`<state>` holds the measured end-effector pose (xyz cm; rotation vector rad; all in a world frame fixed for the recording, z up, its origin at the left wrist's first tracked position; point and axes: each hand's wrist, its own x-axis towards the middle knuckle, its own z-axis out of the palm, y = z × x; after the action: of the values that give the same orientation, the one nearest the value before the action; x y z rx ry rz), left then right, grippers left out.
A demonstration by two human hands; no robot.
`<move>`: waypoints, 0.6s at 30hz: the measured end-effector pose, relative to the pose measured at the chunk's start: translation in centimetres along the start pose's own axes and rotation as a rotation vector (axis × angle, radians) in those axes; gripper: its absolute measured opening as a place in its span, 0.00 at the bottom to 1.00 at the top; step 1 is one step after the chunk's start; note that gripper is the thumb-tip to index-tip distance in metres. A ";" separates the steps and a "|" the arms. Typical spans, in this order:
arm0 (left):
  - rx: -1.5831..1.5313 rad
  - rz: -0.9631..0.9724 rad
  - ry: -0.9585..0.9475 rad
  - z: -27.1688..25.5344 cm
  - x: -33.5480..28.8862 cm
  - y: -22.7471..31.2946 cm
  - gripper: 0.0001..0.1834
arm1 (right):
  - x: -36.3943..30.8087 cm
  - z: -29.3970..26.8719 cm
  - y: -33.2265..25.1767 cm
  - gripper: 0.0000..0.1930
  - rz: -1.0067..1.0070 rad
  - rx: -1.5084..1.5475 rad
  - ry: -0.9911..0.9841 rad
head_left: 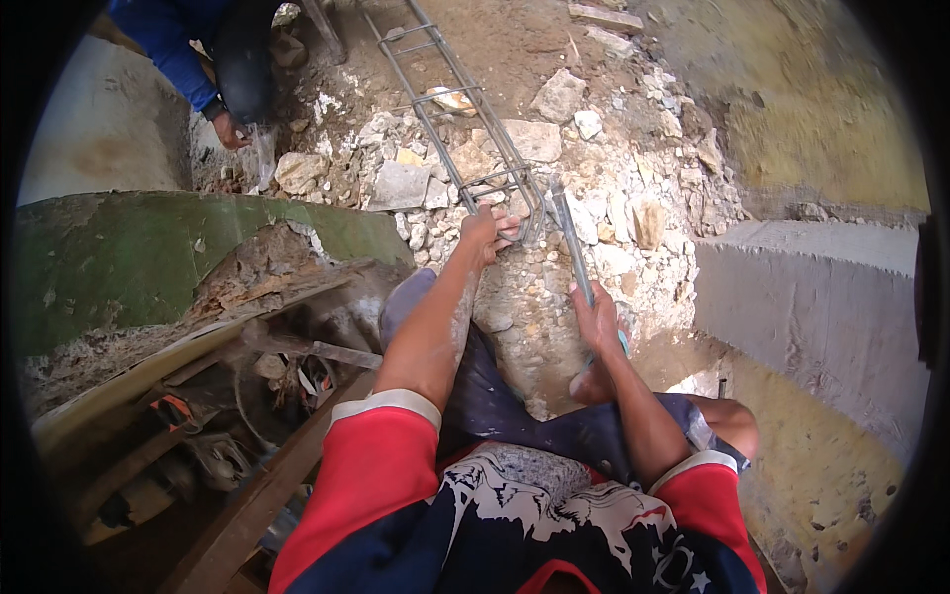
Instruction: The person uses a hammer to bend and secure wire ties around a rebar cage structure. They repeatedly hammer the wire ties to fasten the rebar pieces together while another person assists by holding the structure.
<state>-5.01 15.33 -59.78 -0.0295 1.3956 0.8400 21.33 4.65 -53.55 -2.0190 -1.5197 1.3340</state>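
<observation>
Rebar cage [465, 109] end in left hand [485, 230].

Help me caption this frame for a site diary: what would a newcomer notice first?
A long rebar cage lies across stone rubble at upper centre. The person's left hand grips its near end, and the right hand holds a slim metal tool beside it. At upper left, a co-worker's blue sleeve and hand reach down to the rubble.

No packages, labels, signs or screens anywhere in frame (upper rubble, lower-left timber clutter and right-hand concrete wall all checked; small items in the clutter too blurred to tell).
</observation>
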 end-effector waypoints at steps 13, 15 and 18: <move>-0.211 0.187 -0.009 0.5 -1.1 -1.5 0.28 | 9.9 -2.8 1.1 0.19 -0.054 -0.193 0.222; -0.210 0.179 -0.012 0.8 -1.6 -1.2 0.26 | 10.1 -3.2 1.5 0.18 -0.097 -0.191 0.213; -0.184 0.198 0.011 0.3 -1.4 -1.3 0.26 | 9.3 -3.1 1.4 0.18 -0.038 -0.181 0.182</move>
<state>-4.03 13.84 -59.04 -0.0376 1.3422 1.1323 24.82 13.01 -57.48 -2.1401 -1.6360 0.9991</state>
